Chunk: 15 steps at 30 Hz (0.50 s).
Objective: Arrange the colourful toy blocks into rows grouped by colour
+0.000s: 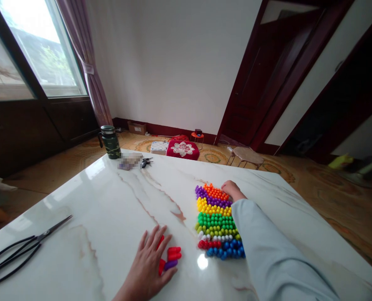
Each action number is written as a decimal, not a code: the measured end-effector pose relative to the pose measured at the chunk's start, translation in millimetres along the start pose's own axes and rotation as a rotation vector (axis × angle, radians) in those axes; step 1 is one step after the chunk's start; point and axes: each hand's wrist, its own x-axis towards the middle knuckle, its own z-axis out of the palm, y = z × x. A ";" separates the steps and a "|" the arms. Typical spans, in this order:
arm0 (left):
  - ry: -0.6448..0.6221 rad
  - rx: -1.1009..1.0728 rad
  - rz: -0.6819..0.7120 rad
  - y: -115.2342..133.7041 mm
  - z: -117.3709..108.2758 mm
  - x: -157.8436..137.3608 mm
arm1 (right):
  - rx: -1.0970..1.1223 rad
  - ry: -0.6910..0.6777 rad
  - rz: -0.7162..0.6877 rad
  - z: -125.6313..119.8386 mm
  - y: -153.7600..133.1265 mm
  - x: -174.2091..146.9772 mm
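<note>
My left hand (pixel 150 264) lies palm down on the white marble-patterned table, fingers stretched out, partly covering some small red plastic pieces (pixel 174 253) and a purple piece (pixel 171 264). To its right are rows of colourful bobbled beads (pixel 217 220), grouped in orange, purple, yellow, green, olive, white, red and blue. At the far end of these rows, my right hand (pixel 232 190) is closed, its fingertips beside the orange beads (pixel 215 192). Whatever it may grip is hidden. My right sleeve covers the right ends of several rows.
Long-handled black scissors (pixel 27 249) rest at the table's left. Near the far left corner stand a camouflage bottle (pixel 110 143), a blurred-out item (pixel 129 161) and small black pliers (pixel 146 162). Beyond the table are a red flowered stool (pixel 183 149) and a round stool (pixel 247 155).
</note>
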 end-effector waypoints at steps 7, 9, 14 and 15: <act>-0.044 0.021 -0.007 0.6 -0.1 -0.3 | -0.061 -0.083 0.180 7.2 -7.2 10.4; -0.049 0.018 -0.010 0.8 -0.2 -0.6 | -0.045 -0.079 0.207 8.0 -5.5 11.3; -0.039 0.011 -0.005 0.2 -1.0 -0.9 | 0.044 -0.023 0.241 6.1 5.1 11.3; -0.037 0.010 -0.003 0.0 -1.0 -0.7 | 0.068 -0.008 0.233 5.9 7.8 10.9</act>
